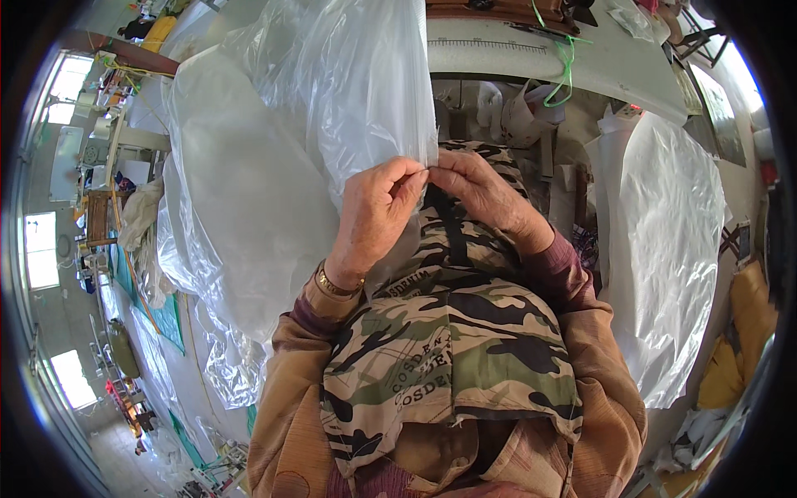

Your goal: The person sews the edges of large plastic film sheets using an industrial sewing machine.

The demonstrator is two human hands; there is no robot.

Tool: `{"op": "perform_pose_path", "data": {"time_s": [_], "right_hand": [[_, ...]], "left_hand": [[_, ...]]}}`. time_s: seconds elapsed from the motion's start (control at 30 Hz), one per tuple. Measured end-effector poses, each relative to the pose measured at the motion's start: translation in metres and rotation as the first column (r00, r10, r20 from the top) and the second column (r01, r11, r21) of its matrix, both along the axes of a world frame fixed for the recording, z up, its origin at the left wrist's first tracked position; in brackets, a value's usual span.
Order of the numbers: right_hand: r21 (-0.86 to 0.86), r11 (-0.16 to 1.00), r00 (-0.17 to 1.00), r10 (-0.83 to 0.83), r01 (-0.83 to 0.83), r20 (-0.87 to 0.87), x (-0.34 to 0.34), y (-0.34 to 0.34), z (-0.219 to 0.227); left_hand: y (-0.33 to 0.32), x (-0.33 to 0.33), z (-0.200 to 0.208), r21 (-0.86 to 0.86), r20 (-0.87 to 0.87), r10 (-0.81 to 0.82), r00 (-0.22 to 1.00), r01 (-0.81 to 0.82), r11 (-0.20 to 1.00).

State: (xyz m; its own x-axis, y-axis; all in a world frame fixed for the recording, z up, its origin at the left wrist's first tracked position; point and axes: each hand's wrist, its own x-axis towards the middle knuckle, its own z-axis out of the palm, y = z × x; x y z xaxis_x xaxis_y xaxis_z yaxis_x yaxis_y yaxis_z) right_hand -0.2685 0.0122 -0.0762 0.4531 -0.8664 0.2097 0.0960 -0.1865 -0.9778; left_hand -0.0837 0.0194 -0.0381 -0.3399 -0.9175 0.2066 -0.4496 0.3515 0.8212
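A large sheet of clear plastic film (249, 191) drapes from the table down over the left side of my lap. My left hand (378, 212) pinches the film's right edge between thumb and curled fingers. Fingertip to fingertip with it, my right hand (486, 195) is closed at the same corner of the edge. Whatever tiny bit lies between the fingertips is too small to make out. A camouflage apron (465, 349) covers my front beneath both hands.
Ahead is a pale table (490, 58) with a printed ruler scale along it and a green string (566, 75) hanging off its edge. More plastic film (664, 249) hangs at the right. Under the table stands a whitish bag (523, 112). Windows (41, 249) line the left wall.
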Motion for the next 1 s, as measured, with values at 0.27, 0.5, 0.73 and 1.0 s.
{"op": "perform_pose_path", "data": {"time_s": [0.27,0.5,0.73,1.0], "right_hand": [[0.15,0.987,0.998,0.061,-0.064,0.029,0.001,-0.006,-0.011],[0.025,0.978,0.977,-0.203,0.205,-0.056,0.016,0.003,0.014],[0.074,0.99,0.965,-0.13,0.116,0.229,0.034,0.004,0.041],[0.183,0.968,0.949,-0.214,0.173,0.231,0.004,0.015,0.009]], "left_hand": [[0.009,-0.007,-0.011,-0.244,0.157,0.091,0.983,-0.051,0.968],[0.031,-0.011,-0.002,-0.086,0.347,-0.393,0.851,0.447,0.89],[0.016,-0.038,-0.07,0.048,-0.14,-0.639,0.756,0.65,0.758],[-0.026,0.086,-0.146,-0.155,0.077,0.109,0.991,-0.096,0.983]]}}
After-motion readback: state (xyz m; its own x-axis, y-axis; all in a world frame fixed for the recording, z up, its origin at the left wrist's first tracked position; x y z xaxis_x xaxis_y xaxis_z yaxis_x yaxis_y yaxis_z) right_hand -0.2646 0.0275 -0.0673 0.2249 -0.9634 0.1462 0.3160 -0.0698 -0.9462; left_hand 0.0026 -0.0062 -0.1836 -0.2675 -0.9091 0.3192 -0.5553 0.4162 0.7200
